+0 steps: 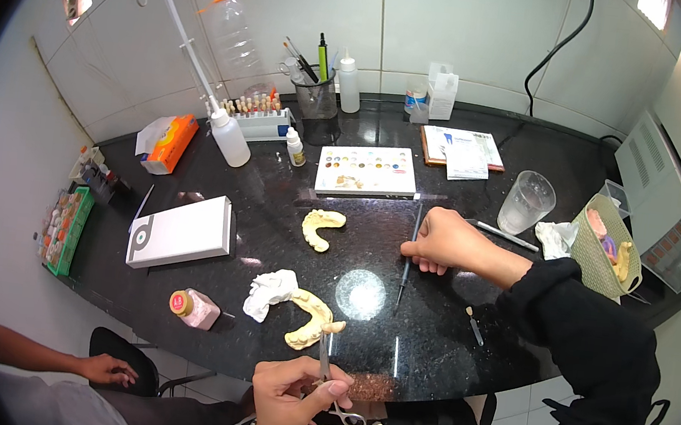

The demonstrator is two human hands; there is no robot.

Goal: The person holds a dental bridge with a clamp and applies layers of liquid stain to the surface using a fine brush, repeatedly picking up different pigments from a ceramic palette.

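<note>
The left hand (294,400) sits low and close to the body, wrist bent, fingers curled shut in a pinch. The right arm, in a black sleeve, stretches forward and inward; the right hand (442,241) is knuckles up, fingers folded under.

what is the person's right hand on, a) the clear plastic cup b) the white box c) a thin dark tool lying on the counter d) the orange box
c: the right hand rests on a thin dark tool lying on the black counter, while the clear plastic cup stands apart beyond it, untouched.
</note>
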